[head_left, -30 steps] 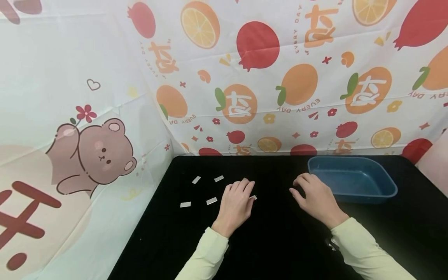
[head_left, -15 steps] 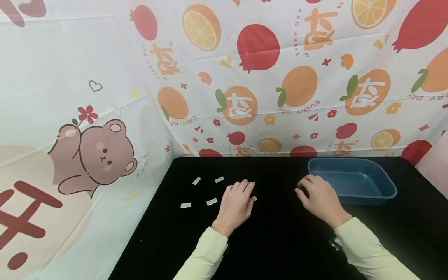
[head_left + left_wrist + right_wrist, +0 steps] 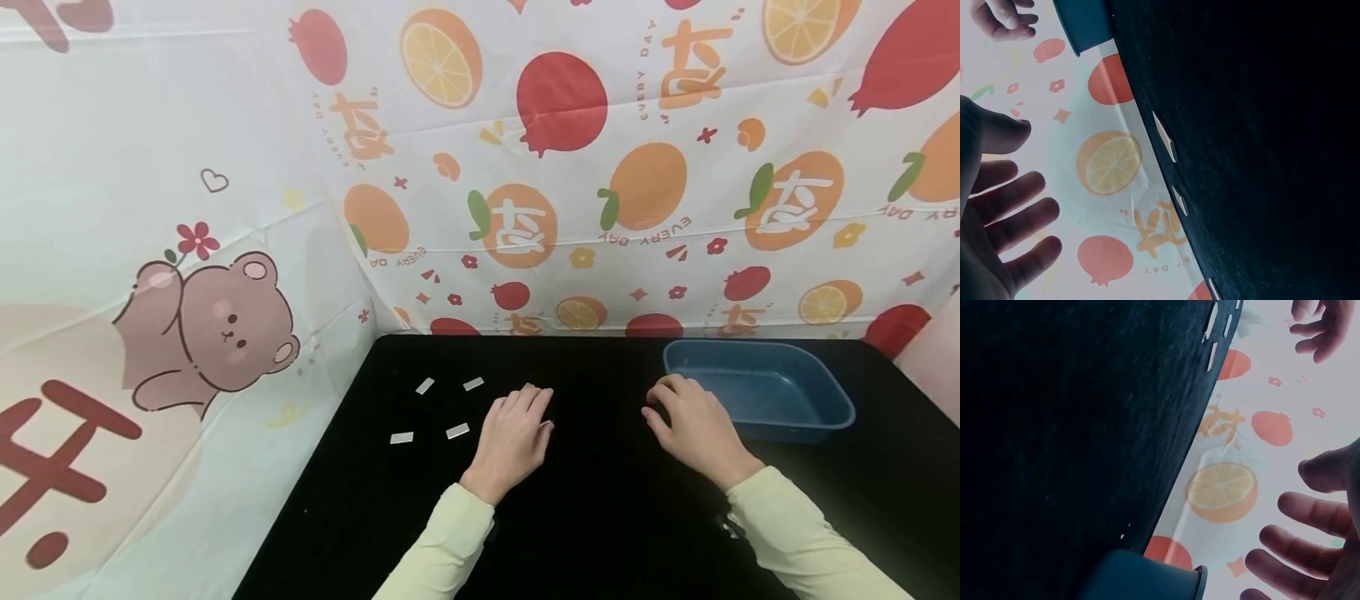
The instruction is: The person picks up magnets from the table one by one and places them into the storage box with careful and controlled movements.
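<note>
Head view: my left hand (image 3: 513, 435) lies flat, fingers relaxed, beside white strips (image 3: 457, 431). My right hand (image 3: 693, 429) rests loose — holding nothing — near the blue tray (image 3: 810, 371).

Both arms in pale yellow-green long sleeves (image 3: 442, 550), snug cuffs at wrists. Left hand (image 3: 513, 433) & right hand (image 3: 693, 425) bare, no gloves.

We see only slivers of two white strips (image 3: 545, 425) peeking from under our left hand (image 3: 513, 435), their full shapes hidden beneath the fingers.
</note>
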A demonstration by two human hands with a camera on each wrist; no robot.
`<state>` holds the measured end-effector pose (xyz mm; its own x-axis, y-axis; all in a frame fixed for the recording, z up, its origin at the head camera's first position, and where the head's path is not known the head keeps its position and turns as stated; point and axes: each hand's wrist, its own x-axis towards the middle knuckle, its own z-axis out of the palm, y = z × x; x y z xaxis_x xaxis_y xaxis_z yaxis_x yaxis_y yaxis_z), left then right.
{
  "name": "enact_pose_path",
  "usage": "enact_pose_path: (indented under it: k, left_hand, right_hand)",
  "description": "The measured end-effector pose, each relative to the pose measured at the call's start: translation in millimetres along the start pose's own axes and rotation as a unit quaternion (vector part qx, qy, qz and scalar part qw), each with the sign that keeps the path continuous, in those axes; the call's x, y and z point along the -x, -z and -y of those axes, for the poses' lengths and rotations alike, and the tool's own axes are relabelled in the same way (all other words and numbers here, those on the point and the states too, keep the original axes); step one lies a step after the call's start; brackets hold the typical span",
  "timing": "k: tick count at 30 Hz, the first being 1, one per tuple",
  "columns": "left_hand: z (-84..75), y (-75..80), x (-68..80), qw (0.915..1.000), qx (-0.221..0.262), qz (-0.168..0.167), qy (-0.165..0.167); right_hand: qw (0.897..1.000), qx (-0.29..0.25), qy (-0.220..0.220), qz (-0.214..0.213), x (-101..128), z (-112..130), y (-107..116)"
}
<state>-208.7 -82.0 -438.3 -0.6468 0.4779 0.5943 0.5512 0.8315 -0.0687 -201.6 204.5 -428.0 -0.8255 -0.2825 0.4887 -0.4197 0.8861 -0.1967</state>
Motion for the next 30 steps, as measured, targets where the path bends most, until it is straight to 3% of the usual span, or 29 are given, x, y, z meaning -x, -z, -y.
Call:
enact_pose_path:
  k: [12, 23, 30]
  left_hand:
    - [-7.2, 1.0, -7.6, 0.9998, 0.015, 0.013, -0.002]
    - [-24.9, -1.5, -16.2, 0.9991, 0.021, 0.032, -0.016]
    - [-36.3, -3.5, -25.4, 0.9986, 0.007, 0.047, -0.021]
  right_hand:
    - [0.999, 0.032, 0.023, -0.008, 2.1, -22.2, 11.3]
    - [0.998, 0.052, 0.014, 0.021, 7.0, -46.2, 25.8]
    - [0.999, 0.045, 0.003, 0.018, 9.7, -59.9, 36.8]
